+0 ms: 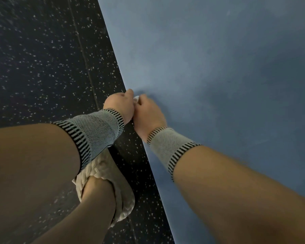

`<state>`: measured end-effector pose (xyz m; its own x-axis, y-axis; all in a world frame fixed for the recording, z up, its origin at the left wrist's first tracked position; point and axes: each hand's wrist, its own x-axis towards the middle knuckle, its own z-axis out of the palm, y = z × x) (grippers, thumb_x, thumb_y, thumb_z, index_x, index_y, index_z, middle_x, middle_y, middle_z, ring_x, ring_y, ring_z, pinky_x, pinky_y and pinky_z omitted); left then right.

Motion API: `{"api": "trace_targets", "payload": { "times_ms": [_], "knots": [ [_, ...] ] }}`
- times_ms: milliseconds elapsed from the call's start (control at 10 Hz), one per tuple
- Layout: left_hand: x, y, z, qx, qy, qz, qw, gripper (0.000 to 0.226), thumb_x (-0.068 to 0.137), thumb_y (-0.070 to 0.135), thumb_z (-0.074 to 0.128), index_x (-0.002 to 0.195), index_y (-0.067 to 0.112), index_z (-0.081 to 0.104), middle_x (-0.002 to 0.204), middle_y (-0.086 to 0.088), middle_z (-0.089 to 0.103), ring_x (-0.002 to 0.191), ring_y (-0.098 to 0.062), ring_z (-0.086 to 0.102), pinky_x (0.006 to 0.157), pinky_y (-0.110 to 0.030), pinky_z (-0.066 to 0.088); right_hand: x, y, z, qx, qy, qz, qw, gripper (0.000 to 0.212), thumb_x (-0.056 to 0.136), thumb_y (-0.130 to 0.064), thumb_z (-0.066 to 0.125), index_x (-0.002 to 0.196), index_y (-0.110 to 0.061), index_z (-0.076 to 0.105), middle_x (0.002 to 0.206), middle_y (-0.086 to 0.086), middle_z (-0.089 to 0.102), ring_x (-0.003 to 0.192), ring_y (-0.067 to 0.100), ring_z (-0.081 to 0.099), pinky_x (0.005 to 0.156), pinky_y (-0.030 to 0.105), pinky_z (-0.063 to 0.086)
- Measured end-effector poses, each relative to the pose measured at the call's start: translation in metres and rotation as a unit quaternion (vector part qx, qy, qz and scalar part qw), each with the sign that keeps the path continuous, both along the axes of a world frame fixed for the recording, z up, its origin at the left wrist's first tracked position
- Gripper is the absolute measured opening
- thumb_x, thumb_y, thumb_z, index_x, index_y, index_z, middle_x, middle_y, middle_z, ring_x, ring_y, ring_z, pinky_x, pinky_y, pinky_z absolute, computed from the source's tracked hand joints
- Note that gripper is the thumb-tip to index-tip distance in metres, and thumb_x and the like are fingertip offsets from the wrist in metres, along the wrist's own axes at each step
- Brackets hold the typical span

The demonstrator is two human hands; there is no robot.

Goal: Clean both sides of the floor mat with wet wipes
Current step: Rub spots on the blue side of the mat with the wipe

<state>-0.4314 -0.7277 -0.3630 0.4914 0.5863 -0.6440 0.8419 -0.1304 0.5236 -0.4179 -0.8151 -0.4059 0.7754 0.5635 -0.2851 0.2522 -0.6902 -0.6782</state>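
1. Both hands are bunched together at the mat's edge: the left hand (121,104) and the right hand (149,111) have their fingers curled, knuckles touching, with a small white scrap showing between them. I take it for a wet wipe (136,98), though only a sliver is visible.
2. Which hand really has hold of the wipe cannot be told for certain; both seem to pinch it, and the fingertips themselves are hidden under the backs of the hands.
3. From this grip, the blue floor mat (218,67) spreads away to the right and forward. Its long edge runs diagonally from upper centre down to the lower middle of the view, right under the hands.
4. The right hand sits over the mat surface; the left is over the dark speckled floor (42,59) just beside the edge. So the right hand is nearer for wiping.
5. Knitted wrist bands (95,127) with black-and-white striped borders cover both wrists.
6. A pale slipper-like shoe (123,199) rests on the floor near the edge.
7. No brand, label or writing can be read anywhere.
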Motion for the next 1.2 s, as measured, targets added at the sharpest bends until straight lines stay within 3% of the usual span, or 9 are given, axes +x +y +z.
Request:
{"api": "trace_targets", "payload": {
  "times_ms": [100, 200, 300, 400, 500, 700, 900, 1100, 1200],
  "knots": [
    [0.007, -0.003, 0.0, 0.047, -0.001, -0.068, 0.997, 0.043, 0.103, 0.03, 0.035, 0.107, -0.003, 0.061, 0.103, -0.025, 0.061, 0.103, -0.039, 0.058, 0.095, -0.044, 0.046, 0.032, -0.039, -0.002, -0.082, -0.092, 0.0, 0.992, 0.015, 0.091, -0.024, 0.046, 0.095, -0.024, 0.06, 0.1, 0.001, 0.059, 0.089, 0.021, 0.055, 0.073, 0.031, 0.037],
    [0.011, -0.007, -0.003, 0.101, 0.011, -0.094, 0.99, 0.033, 0.103, 0.03, 0.033, 0.09, 0.007, 0.052, 0.089, -0.013, 0.049, 0.083, -0.028, 0.044, 0.084, -0.039, 0.042, 0.068, -0.101, -0.001, -0.18, -0.097, -0.164, 0.965, 0.035, 0.087, -0.007, 0.045, 0.119, -0.013, 0.058, 0.119, 0.018, 0.05, 0.102, 0.032, 0.051, 0.072, 0.032, 0.032],
    [0.009, -0.008, -0.006, 0.102, 0.015, -0.082, 0.991, 0.038, 0.103, 0.033, 0.033, 0.088, 0.006, 0.055, 0.081, -0.011, 0.051, 0.075, -0.025, 0.045, 0.074, -0.035, 0.039, 0.055, -0.071, -0.009, -0.156, -0.078, -0.169, 0.97, 0.03, 0.092, -0.013, 0.041, 0.116, -0.015, 0.058, 0.118, 0.011, 0.053, 0.097, 0.024, 0.05, 0.073, 0.028, 0.032],
    [0.009, -0.004, -0.005, 0.095, 0.008, -0.046, 0.994, 0.043, 0.102, 0.036, 0.033, 0.089, 0.006, 0.06, 0.078, -0.006, 0.056, 0.074, -0.022, 0.051, 0.071, -0.031, 0.037, 0.02, -0.004, -0.006, -0.03, -0.041, -0.014, 0.999, 0.017, 0.092, -0.031, 0.044, 0.089, -0.022, 0.058, 0.098, 0.0, 0.062, 0.084, 0.018, 0.055, 0.07, 0.029, 0.038],
    [0.014, 0.001, -0.002, 0.104, 0.01, -0.039, 0.994, 0.043, 0.103, 0.035, 0.029, 0.094, 0.005, 0.059, 0.094, -0.015, 0.06, 0.091, -0.03, 0.056, 0.078, -0.034, 0.041, 0.031, -0.006, -0.003, -0.045, -0.112, 0.049, 0.991, 0.017, 0.091, -0.037, 0.047, 0.078, -0.027, 0.051, 0.096, -0.003, 0.06, 0.088, 0.02, 0.057, 0.074, 0.031, 0.04],
    [0.011, 0.004, -0.007, 0.106, 0.025, -0.069, 0.992, 0.04, 0.103, 0.033, 0.031, 0.102, 0.006, 0.061, 0.099, -0.016, 0.06, 0.09, -0.033, 0.058, 0.08, -0.038, 0.047, 0.078, -0.098, -0.009, -0.156, -0.149, -0.198, 0.956, 0.012, 0.088, -0.018, 0.052, 0.095, -0.023, 0.06, 0.095, -0.007, 0.059, 0.091, 0.02, 0.057, 0.072, 0.026, 0.039],
    [0.009, -0.007, -0.007, 0.23, 0.026, -0.339, 0.912, 0.042, 0.097, 0.018, 0.043, 0.138, 0.022, 0.049, 0.144, 0.002, 0.036, 0.13, -0.024, 0.032, 0.107, -0.033, 0.031, 0.045, -0.027, -0.014, -0.048, -0.166, 0.069, 0.983, 0.022, 0.091, -0.037, 0.048, 0.072, -0.025, 0.049, 0.09, 0.0, 0.058, 0.084, 0.022, 0.052, 0.072, 0.033, 0.037],
    [0.019, -0.028, -0.009, 0.252, 0.016, -0.453, 0.855, 0.052, 0.093, 0.02, 0.048, 0.144, 0.022, 0.038, 0.152, 0.0, 0.027, 0.137, -0.026, 0.024, 0.111, -0.042, 0.031, 0.126, -0.135, -0.014, -0.213, -0.217, -0.14, 0.942, 0.03, 0.088, -0.014, 0.047, 0.114, -0.019, 0.06, 0.113, 0.009, 0.055, 0.106, 0.028, 0.054, 0.076, 0.025, 0.031],
    [0.023, -0.047, -0.011, 0.266, 0.019, -0.51, 0.818, 0.059, 0.093, 0.031, 0.05, 0.148, 0.024, 0.03, 0.157, -0.001, 0.02, 0.142, -0.026, 0.018, 0.112, -0.045, 0.029, 0.089, -0.123, -0.013, -0.155, -0.177, -0.127, 0.964, 0.016, 0.091, -0.031, 0.05, 0.099, -0.024, 0.062, 0.099, -0.004, 0.06, 0.102, 0.019, 0.056, 0.077, 0.024, 0.034]
  ]
}}
